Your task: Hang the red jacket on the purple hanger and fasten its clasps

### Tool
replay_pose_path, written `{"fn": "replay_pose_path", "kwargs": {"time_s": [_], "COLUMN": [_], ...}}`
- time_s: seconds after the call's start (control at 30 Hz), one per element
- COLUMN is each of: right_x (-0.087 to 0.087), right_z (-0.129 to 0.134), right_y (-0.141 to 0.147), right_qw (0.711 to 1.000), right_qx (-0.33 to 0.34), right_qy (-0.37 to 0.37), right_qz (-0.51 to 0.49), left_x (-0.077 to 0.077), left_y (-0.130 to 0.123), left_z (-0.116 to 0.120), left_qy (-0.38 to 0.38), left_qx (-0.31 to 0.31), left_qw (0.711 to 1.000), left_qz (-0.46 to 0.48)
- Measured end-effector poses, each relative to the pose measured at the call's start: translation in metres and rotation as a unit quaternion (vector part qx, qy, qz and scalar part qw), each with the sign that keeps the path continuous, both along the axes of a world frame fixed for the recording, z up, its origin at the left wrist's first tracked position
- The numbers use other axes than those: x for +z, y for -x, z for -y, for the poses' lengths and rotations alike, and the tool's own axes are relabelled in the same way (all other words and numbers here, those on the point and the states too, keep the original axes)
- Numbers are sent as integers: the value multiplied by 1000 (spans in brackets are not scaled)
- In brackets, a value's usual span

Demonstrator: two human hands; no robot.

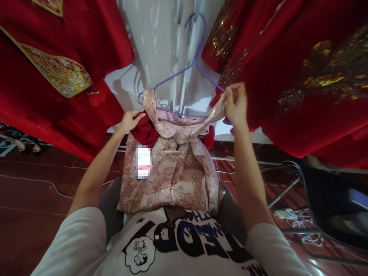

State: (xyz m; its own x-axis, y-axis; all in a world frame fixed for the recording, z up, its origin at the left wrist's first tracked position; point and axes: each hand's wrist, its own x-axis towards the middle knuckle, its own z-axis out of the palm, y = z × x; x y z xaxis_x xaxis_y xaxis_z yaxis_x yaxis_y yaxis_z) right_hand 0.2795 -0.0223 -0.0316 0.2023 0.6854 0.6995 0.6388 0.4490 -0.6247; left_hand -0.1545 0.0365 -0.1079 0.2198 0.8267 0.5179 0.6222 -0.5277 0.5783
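A pink-gold brocade dress [172, 180] lies folded over my lap, its straps looped over a purple hanger [175, 77]. My right hand [237, 103] pinches the right strap near that end of the hanger. On the other side, my left hand [132, 120] has its fingers closed on a dark red cloth piece [145, 128] beside the left strap. The hanger's left end pokes out past the left strap. A white tag [143, 161] with a blurred face rests on the dress below the red cloth.
Red garments with gold embroidery hang on the left [106, 92] and right [276, 96]. A black chair [333, 199] with metal legs stands at the right, a phone-like object [359, 199] on it. White cables [301, 222] and a power strip lie on the red tiled floor.
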Motion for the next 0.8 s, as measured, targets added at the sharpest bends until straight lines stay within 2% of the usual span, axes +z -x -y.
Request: {"fn": "replay_pose_path", "kwargs": {"time_s": [0.07,0.17,0.27,0.33,0.43,0.53,0.6,0.7,0.77,0.8], "right_x": [2,6,10,15,24,35,38,30,19,13], "right_z": [2,9,21,32,45,46,38,16,2,-3], "right_y": [2,6,11,12,10,0,-6,-5,6,15], "right_qw": [1000,1000,999,997,994,983,961,903,875,876], "right_qx": [-3,-5,17,44,77,132,189,277,319,326], "right_qy": [3,7,31,53,74,113,183,305,343,340], "right_qz": [4,-4,-16,-22,-36,-61,-84,-123,-120,-106], "left_x": [21,63,106,123,128,120,118,120,121,121], "left_y": [11,13,-11,-40,-83,-100,-93,-74,-66,-65], "left_z": [-14,-35,-36,-19,15,29,21,-2,-13,-17], "left_qy": [-5,-22,-10,-45,-120,-100,-86,-40,14,33], "left_qx": [17,114,182,158,48,-20,-43,-93,-132,-144], "left_qw": [999,990,981,986,992,995,995,994,991,989], "left_qz": [31,83,63,31,4,18,41,49,29,17]}}
